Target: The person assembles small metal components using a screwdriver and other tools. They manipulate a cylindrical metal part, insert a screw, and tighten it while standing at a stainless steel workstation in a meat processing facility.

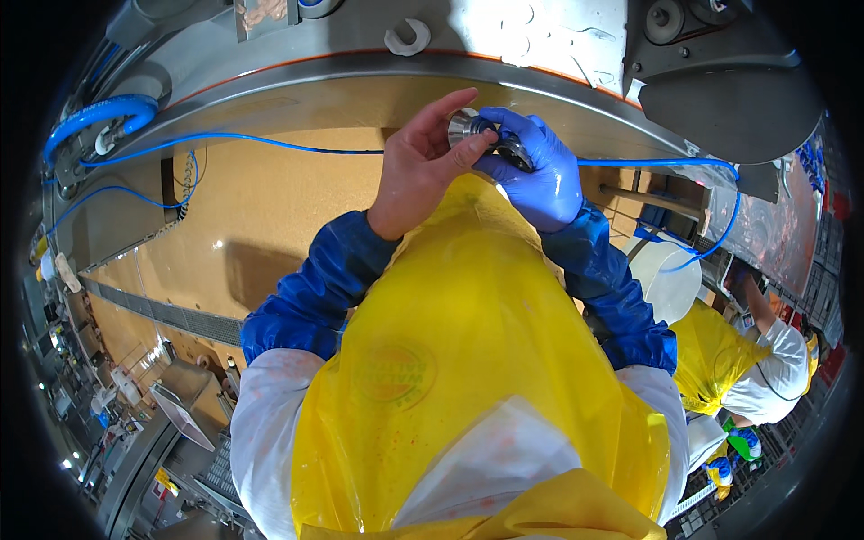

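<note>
A round, shiny metal machine part [470, 126] is held up in front of my yellow apron [468, 360]. My bare left hand [418, 166] pinches its left side with thumb and fingers. My right hand [531, 166], in a blue glove, wraps around its right side and underside. Both hands touch the part and each other, just below the curved steel rim of a large machine [360, 76]. Blue oversleeves cover both forearms.
A thin blue hose [225, 138] runs along the machine's edge and on to the right. Below lies an orange-tan floor [261, 207] with a grated drain channel [180, 315]. At the right stands another person in a yellow apron [720, 355] beside a white bucket [666, 274].
</note>
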The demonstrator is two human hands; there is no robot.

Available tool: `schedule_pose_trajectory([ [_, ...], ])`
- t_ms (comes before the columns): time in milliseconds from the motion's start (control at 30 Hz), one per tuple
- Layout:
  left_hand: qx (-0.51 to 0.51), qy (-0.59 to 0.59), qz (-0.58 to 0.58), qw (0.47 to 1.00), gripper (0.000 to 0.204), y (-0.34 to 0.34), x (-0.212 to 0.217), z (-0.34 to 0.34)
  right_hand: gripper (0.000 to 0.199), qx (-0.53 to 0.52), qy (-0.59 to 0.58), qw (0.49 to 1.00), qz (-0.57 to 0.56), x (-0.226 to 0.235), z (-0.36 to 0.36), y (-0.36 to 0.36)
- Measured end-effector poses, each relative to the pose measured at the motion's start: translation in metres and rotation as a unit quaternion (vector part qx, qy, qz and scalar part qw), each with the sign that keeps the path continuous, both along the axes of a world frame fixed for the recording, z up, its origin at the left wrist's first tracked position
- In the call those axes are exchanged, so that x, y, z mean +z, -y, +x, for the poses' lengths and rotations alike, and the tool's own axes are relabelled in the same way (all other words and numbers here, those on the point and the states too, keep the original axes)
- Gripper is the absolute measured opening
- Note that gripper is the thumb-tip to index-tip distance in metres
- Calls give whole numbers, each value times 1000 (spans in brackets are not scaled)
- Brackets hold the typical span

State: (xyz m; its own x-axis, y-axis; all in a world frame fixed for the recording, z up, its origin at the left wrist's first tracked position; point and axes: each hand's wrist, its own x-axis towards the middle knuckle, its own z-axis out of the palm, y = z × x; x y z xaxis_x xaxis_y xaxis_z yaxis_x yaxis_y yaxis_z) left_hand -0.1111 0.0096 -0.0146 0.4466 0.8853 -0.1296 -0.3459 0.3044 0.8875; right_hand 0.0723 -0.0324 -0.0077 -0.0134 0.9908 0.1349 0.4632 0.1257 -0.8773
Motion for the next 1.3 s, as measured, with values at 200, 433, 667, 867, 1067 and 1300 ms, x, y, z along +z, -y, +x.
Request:
schedule_pose_trajectory([
  [200, 35, -72, 252, 964, 61, 6, -3, 0, 47, -20, -168, 984, -51, 0, -2, -2],
  [433, -26, -234, 644, 728, 65, -30, -13, -20, 45, -4, -216, 970, -112, 3, 3, -1],
  [667, -37, -32, 109, 993, 65, -1, 9, -4, 53, -23, -14, 999, 29, 7, 6, -1],
  [867, -102, 98, -189, 972, 62, -14, 0, -13, 57, 12, 160, 984, 77, 4, 18, -2],
  [1067, -155, 79, -206, 963, 55, -22, -4, -19, 59, 88, 264, 950, 141, -4, 29, -6],
  [1300, -144, -68, -116, 980, 47, -21, 3, -22, 58, 108, 276, 944, 146, -6, 28, -4],
])
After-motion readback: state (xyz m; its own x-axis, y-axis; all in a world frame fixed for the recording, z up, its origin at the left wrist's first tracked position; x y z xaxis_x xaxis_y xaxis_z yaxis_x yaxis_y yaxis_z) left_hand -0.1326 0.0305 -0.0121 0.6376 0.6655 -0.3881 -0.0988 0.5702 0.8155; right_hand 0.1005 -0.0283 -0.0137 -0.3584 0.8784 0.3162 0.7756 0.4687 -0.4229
